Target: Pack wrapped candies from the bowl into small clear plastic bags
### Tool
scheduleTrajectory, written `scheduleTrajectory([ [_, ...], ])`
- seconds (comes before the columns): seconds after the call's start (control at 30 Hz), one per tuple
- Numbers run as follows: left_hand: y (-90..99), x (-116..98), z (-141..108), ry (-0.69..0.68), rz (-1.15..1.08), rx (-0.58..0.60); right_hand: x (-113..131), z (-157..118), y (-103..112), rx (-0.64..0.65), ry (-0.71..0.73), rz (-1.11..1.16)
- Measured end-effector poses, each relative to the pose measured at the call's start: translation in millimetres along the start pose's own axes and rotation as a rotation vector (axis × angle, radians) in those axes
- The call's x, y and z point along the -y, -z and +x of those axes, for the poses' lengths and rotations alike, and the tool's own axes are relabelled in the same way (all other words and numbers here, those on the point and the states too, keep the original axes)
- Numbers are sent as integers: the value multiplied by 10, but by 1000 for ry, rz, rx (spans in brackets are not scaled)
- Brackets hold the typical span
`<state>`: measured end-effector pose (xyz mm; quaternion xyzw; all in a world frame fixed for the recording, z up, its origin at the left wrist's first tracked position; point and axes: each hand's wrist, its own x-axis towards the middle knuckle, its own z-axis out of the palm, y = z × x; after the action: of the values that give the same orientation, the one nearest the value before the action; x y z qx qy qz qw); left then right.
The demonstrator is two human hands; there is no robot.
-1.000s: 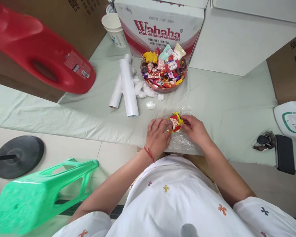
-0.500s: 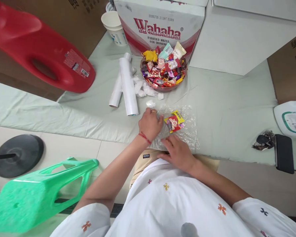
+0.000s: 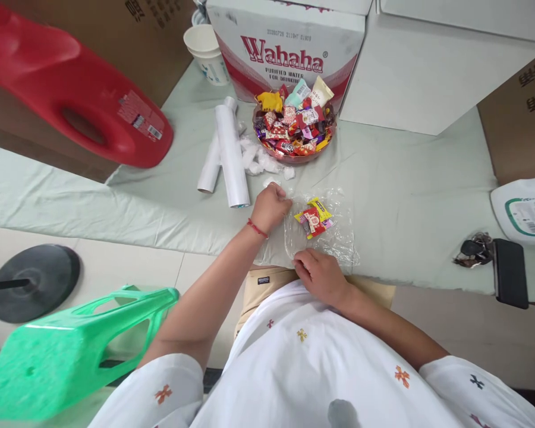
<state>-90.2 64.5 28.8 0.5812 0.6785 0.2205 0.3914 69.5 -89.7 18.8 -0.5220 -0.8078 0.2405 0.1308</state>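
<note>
A sheet of clear plastic wrap lies on the cloth in front of me, with a small pile of wrapped candies in red, yellow and purple on its middle. My left hand, a red cord on its wrist, is closed at the wrap's upper left edge, fingers pinched on the film. At the near left corner my right hand is also closed, its curled fingertips on the wrap's edge. Beyond the wrap, a glass bowl is heaped with more wrapped candies.
Two white rolls lie crossed left of crumpled film. Behind stand paper cups, a Wahaha carton and a white box. A red jug is left; keys and a phone are right.
My left hand has moved up and slightly left along the wrap's edge. The right hand's fingers, spread before, have curled closed at the near corner. The wrap's left side looks flatter.
</note>
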Motion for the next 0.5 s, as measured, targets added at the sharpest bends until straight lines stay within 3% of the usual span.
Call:
scheduleTrajectory([
  [0.2,-83,-139,35,220,-450,67,-51,-97,171,-172,-94,350],
  [0.3,-113,-258,22,225,-544,62,-90,-168,229,-221,-201,458],
  [0.5,-195,-420,51,316,-662,178,-242,-326,154,-230,-414,627],
])
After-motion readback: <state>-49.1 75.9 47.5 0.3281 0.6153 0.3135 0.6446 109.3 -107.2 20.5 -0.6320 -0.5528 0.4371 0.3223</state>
